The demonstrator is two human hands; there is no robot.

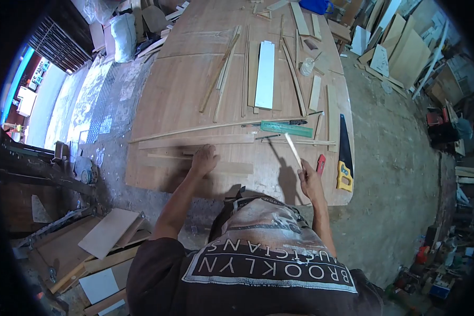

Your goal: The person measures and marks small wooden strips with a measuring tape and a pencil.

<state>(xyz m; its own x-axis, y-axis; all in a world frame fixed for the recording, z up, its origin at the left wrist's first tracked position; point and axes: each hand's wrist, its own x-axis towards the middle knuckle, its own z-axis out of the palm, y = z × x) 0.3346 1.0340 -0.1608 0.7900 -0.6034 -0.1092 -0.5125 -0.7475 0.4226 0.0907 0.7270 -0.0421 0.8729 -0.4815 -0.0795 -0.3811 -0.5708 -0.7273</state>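
My right hand (312, 181) is closed around the lower end of a short pale wooden strip (293, 149), which points up and away over the table. My left hand (204, 159) has its fingers curled, low over wooden strips at the near left of the table; what it grips, if anything, is hidden. Just beyond it lies a long flat wooden strip (221, 139), and on the near side another wooden strip (231, 168). A red-handled tool (321, 164) lies right of my right hand. A green translucent tool (286, 129) lies past the pale strip's tip.
A handsaw (345, 158) with a yellow handle lies along the right edge of the wooden table (184, 79). A white board (265, 76) and several thin strips cover its far part, near a clear cup (306, 66). Boards (110, 231) are stacked at lower left.
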